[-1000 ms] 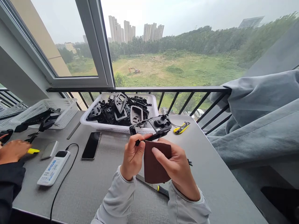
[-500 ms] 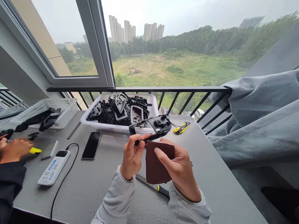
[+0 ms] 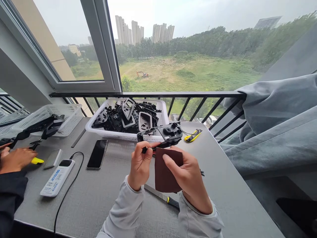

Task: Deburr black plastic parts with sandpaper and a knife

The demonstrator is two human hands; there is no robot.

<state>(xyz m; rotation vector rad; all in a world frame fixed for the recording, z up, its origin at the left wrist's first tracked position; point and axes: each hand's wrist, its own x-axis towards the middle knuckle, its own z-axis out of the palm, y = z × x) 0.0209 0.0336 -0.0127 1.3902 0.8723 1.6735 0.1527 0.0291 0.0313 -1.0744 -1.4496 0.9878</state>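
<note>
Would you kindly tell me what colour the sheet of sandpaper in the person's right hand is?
The sandpaper is a dark reddish brown, shown best in the head view.

Your left sleeve (image 3: 125, 208) and right sleeve (image 3: 199, 219) were long, soft and pale grey; your left hand (image 3: 140, 167) and right hand (image 3: 185, 175) were bare.

Blue print on the white power bank (image 3: 57, 178) is too small to read.

The black plastic part (image 3: 168, 132) is partly hidden behind the left hand's fingers (image 3: 146, 153) — a co-worker's arm (image 3: 10, 195) runs off the left edge.
</note>
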